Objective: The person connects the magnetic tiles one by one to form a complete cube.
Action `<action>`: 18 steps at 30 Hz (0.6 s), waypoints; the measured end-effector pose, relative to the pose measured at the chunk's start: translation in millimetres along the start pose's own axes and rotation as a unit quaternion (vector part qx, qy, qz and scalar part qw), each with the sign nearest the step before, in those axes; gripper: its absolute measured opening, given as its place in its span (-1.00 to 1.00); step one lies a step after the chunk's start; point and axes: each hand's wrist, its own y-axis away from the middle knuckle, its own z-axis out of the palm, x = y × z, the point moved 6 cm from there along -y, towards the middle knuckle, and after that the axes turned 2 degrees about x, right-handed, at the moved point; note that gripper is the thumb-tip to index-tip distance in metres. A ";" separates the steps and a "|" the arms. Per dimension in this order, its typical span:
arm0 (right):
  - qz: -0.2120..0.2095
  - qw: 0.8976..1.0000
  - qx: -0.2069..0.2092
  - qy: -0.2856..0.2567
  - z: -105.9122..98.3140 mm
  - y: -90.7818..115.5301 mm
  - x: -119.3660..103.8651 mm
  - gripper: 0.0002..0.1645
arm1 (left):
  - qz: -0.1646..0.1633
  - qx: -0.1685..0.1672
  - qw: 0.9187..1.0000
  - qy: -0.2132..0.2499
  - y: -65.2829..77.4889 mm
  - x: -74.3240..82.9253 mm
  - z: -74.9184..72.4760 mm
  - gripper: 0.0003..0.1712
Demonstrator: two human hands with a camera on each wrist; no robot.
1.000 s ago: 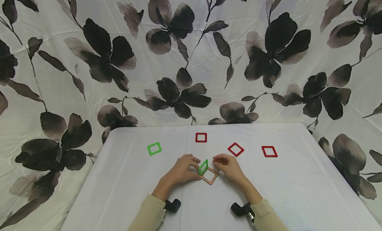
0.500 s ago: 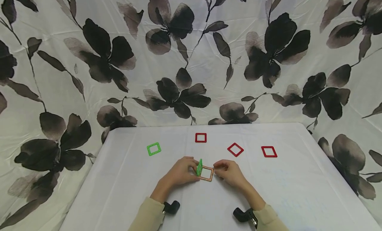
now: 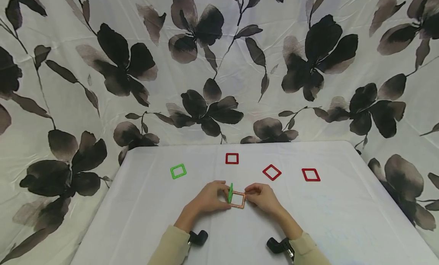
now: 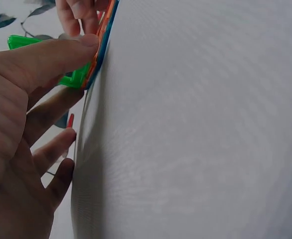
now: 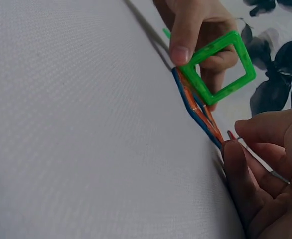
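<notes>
You look to be at the joining step: the orange square frame is held between your two hands, with a green square frame standing up along its left edge. Beneath the orange frame runs a blue edge, probably another piece stacked under it. Your left hand pinches at that left edge, thumb against the join, its lower fingers loosely spread. Your right hand is nearly closed, its thumb and fingers gripping the orange frame's far right corner. Beyond the orange frame lie a loose green frame, well to its left, and three red frames. Next, I judge, you need to steady the orange frame while seating the green edge squarely.
</notes>
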 end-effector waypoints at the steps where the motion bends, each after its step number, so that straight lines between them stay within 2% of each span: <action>1: 0.001 1.000 0.002 0.002 0.1 -0.5 0.3 -0.81 | -0.008 -0.003 1.000 0.006 0.0 -0.7 0.0 -0.65; 6: -0.008 1.000 0.004 0.007 0.9 -1.4 -1.7 -0.81 | -0.034 -0.007 0.999 0.012 -0.2 -5.3 -0.6 -0.36; 10: -0.006 1.000 0.002 0.008 2.5 -1.4 -1.1 -0.81 | -0.026 -0.014 0.999 0.011 0.0 -6.6 -0.9 -0.19; 14: -0.007 1.000 0.005 0.002 2.9 -1.8 0.0 -0.82 | -0.012 -0.017 1.000 0.014 0.0 -4.8 -1.2 -0.22; 18: -0.004 1.000 0.008 0.001 4.1 -2.5 1.9 -0.82 | -0.012 -0.016 1.000 0.001 0.8 -5.6 -0.9 -0.27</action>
